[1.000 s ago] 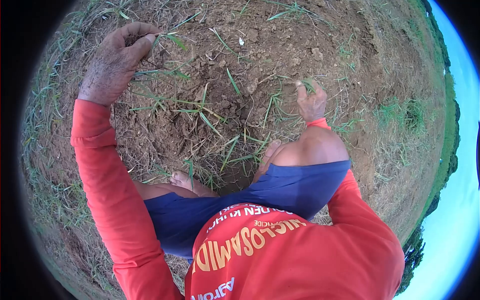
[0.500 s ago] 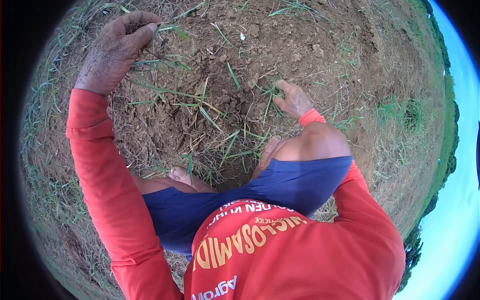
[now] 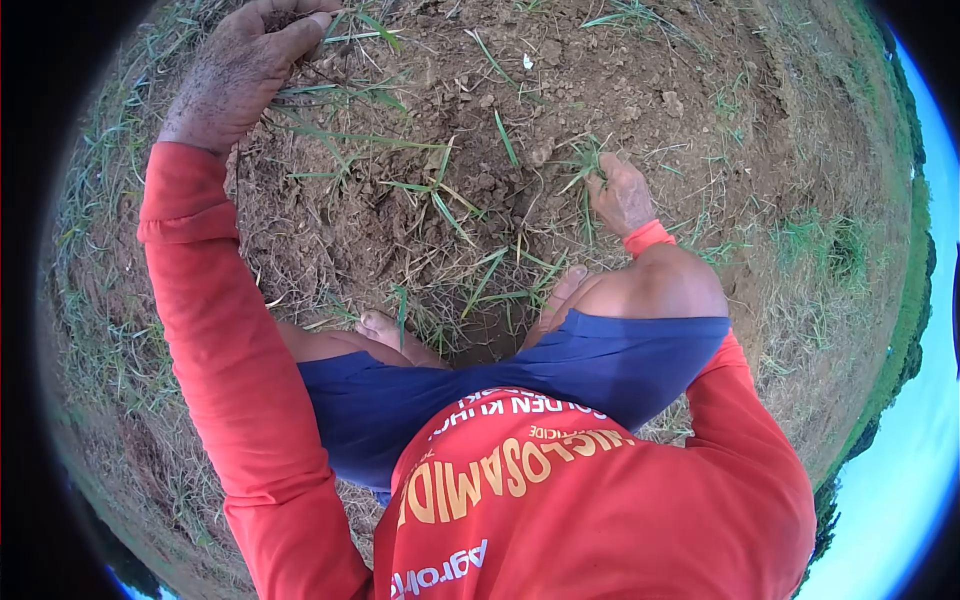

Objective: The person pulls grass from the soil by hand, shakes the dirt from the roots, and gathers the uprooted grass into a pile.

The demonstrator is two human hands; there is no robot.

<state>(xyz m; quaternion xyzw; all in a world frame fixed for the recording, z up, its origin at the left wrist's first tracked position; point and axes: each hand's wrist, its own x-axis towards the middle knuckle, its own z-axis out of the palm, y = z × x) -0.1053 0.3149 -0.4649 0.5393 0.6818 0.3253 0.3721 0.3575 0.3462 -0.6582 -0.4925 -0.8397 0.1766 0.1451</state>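
Observation:
My left hand [image 3: 228, 80], coated in soil, is at the upper left with its thumb pressed toward curled fingers. Green grass blades [image 3: 378, 30] stick out at its fingertips, and the inside of the grip is partly hidden at the frame's top. Lower and to the right, my right hand [image 3: 622, 195] has its fingers closed on a small grass tuft [image 3: 583, 160] low over the soil. Between the hands lie loose grass blades [image 3: 437, 187] on brown, crumbly ground [image 3: 470, 110].
My bare feet [image 3: 380, 330] and bent knees are just below the hands. A green grass clump [image 3: 830, 245] grows at the right. Thicker grass [image 3: 95, 215] covers the left side. A small white scrap [image 3: 527, 62] lies on the soil ahead.
The view has shifted, so the ground appears farther right. My right hand's fingers have closed in on the grass tuft. My left hand sits higher in view, still pinched.

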